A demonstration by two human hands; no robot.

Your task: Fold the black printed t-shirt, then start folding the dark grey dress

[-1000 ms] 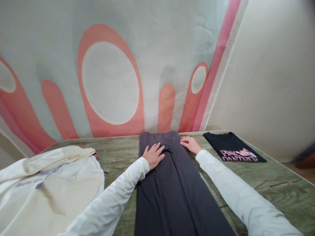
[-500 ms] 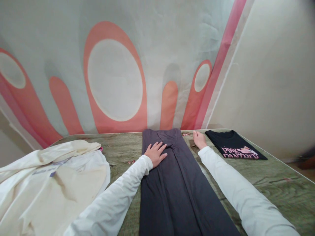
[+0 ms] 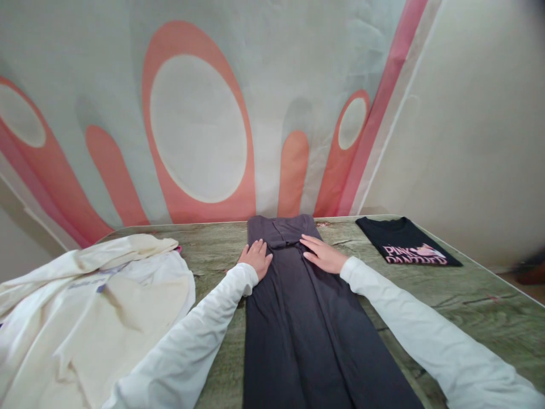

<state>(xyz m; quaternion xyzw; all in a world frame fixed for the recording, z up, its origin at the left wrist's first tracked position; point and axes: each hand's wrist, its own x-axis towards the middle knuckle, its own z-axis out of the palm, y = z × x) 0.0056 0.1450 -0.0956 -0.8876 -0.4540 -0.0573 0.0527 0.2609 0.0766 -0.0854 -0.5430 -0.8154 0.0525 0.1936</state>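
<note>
A pair of dark grey trousers lies flat and lengthwise down the middle of a green wood-grain table, its waistband at the far edge. My left hand rests flat, fingers together and stretched out, on the trousers' left edge near the waist. My right hand lies flat on the cloth just right of the middle, fingers pointing left. Both arms wear white sleeves. Neither hand holds anything.
A heap of cream and white garments covers the table's left side. A folded black T-shirt with pink lettering lies at the far right. A wall hanging with orange and grey shapes stands right behind the table.
My right hand came back from the bare table onto the trousers. My left hand slid left to the cloth's edge. The fold near the waist looks flatter.
</note>
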